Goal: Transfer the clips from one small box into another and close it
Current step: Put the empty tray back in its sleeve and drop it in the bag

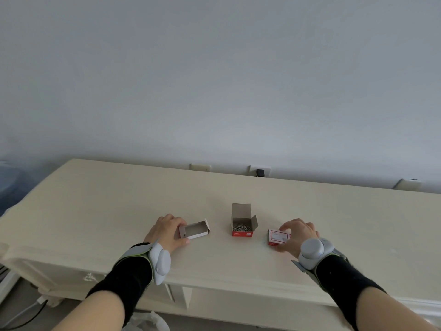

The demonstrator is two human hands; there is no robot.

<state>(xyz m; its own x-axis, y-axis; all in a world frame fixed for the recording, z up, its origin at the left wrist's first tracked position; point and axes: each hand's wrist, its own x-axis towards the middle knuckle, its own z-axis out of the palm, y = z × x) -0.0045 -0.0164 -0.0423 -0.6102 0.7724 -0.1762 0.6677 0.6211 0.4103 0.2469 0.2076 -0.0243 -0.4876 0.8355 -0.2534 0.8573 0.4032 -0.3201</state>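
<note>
Both forearms reach over a cream table [119,201], each wrist strapped with a grey sensor on a black band. The left hand [167,231] lies low on the tabletop, fingers curled over the near end of an empty tray [194,230] and thumb pressed to its front edge, clamping it. The right hand [297,235] arches over a closed red-and-white box [276,237], fingertips on its far edge and thumb below, gripping it. Between the two sets of fingers, touching neither, an open box [242,225] stands upright with its flaps raised and a heap of clips [241,228] inside. Wall sockets [260,172] sit beyond the table's far edge
</note>
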